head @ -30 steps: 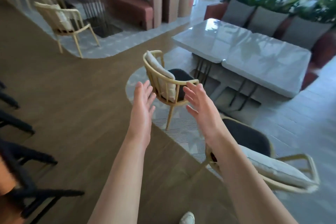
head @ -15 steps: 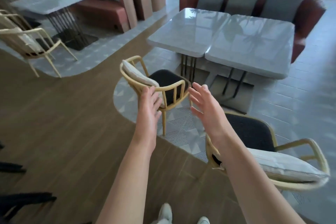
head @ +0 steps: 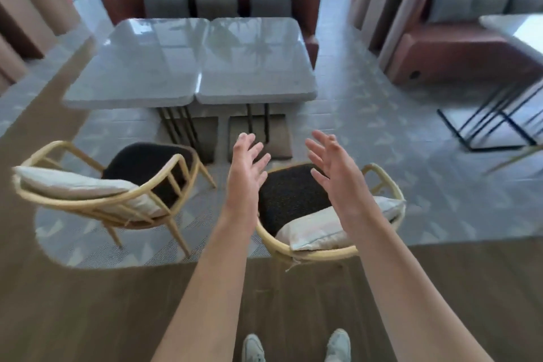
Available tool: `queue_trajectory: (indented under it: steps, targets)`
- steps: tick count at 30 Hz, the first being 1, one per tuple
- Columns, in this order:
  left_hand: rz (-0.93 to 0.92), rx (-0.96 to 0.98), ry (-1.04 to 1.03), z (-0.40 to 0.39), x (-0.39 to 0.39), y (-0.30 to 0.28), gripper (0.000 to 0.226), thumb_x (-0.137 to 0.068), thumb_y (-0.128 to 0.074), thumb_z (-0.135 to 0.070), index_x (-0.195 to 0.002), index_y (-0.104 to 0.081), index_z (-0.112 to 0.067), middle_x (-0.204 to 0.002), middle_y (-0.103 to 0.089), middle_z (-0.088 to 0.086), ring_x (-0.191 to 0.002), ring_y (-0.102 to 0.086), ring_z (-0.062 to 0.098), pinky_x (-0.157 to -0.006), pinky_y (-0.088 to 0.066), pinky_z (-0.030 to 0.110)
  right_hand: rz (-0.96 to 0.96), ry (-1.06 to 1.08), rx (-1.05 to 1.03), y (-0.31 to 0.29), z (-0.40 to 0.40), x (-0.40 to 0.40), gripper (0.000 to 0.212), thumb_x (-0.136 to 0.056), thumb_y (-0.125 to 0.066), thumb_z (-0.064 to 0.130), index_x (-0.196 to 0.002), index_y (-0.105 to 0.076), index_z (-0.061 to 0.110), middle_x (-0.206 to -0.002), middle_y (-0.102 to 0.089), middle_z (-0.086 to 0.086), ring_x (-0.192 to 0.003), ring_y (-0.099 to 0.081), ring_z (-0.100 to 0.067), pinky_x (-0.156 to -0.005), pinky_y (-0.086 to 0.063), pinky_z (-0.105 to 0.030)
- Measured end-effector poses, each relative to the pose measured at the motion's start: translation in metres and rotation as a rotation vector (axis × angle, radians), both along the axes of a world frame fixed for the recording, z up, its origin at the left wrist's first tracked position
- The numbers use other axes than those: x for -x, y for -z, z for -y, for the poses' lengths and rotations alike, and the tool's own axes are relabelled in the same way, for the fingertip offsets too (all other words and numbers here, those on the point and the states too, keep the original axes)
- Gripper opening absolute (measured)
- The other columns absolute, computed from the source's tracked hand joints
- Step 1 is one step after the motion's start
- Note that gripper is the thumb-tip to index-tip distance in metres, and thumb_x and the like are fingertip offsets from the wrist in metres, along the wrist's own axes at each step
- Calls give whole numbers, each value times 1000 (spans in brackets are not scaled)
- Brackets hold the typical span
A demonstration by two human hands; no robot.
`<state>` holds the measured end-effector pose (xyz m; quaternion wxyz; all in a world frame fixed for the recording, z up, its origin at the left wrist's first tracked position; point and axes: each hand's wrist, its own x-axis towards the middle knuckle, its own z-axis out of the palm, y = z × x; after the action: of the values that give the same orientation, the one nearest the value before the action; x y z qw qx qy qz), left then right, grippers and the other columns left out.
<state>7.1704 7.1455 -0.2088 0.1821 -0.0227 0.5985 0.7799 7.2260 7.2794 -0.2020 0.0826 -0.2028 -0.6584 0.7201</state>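
Both arms reach forward over a wooden armchair with a black seat and a pale back cushion. My left hand hovers above the chair's left side, fingers straight and spread, holding nothing. My right hand is raised above the chair's right side, palm turned inward, fingers spread, also empty. Neither hand touches the chair. A second matching armchair stands to the left, turned sideways.
Two grey marble tables pushed together stand beyond the chairs, with a red sofa and grey cushions behind. Another sofa and a table on black legs are at the right. My white shoes stand on wood floor.
The view has swung right, so the tables now face me squarely. The nearer chair has come directly under my hands. Both hands stay open and apart.
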Motion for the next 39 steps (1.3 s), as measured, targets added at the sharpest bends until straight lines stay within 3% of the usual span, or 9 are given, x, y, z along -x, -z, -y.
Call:
queue_trajectory:
  steps: [8,13,15,19,23,28,34,37,39]
  targets:
    - [12,36,85,-81,-9,10,62,-105,-21,-57,-153,-40,-23,-157,-43,5,-136,-49,19,-121,-28,47,-5,112,36,16,-81,-30,54,-104,-31,53,-149,-42,25,-150,-49,3,-141,-43,-16,-121,-28,-46]
    - [49,61,48,-143,-31,21,60,-105,-23,-57,-149,-45,-22,-152,-50,4,-131,-54,18,-119,-32,46,6,55,85,22,-146,-37,80,-85,-26,71,-148,-44,26,-150,-50,3,-141,-42,-15,-120,-29,-44]
    - [88,74,33,-164,-39,31,61,-105,-24,-57,-149,-46,-22,-150,-52,4,-129,-56,18,-118,-34,47,29,49,124,29,-172,-38,80,-84,-25,70,-147,-46,25,-148,-51,2,-141,-42,-16,-120,-30,-44]
    - [209,76,-55,-193,-47,63,60,-105,-26,-57,-150,-44,-20,-148,-52,5,-124,-60,20,-113,-40,50,138,-10,211,60,-211,-33,64,-101,-24,58,-150,-42,19,-151,-49,-3,-141,-43,-21,-117,-34,-49]
    - [365,115,-134,-199,-63,109,58,-105,-29,-57,-147,-47,-20,-138,-61,5,-116,-66,21,-108,-45,50,324,-20,266,101,-219,-39,54,-107,-30,48,-147,-47,17,-145,-55,-4,-134,-51,-21,-114,-39,-47]
    - [596,112,-228,-204,-65,180,44,-105,-38,-48,-126,-56,-15,-113,-75,8,-99,-75,24,-86,-52,40,498,-33,283,176,-217,-42,39,-106,-42,34,-139,-52,14,-134,-62,-5,-123,-59,-20,-109,-45,-46]
    - [785,65,-421,-193,-83,249,28,-103,-49,-37,-102,-61,-11,-105,-75,10,-95,-73,25,-98,-53,44,664,110,370,243,-217,-60,15,-98,-60,19,-105,-69,10,-109,-75,-9,-109,-69,-24,-98,-55,-41]
    - [840,-9,-518,-186,-82,256,24,-103,-50,-29,-88,-57,-12,-91,-74,10,-81,-74,25,-94,-56,45,718,232,439,255,-217,-63,14,-97,-61,21,-90,-67,10,-97,-77,-8,-93,-73,-22,-91,-58,-40]
    - [848,59,-583,-182,-83,260,19,-100,-55,-23,-86,-56,-10,-83,-75,10,-71,-75,23,-85,-61,43,756,346,445,259,-218,-69,15,-96,-64,20,-87,-64,9,-81,-75,-6,-80,-74,-22,-84,-61,-38]
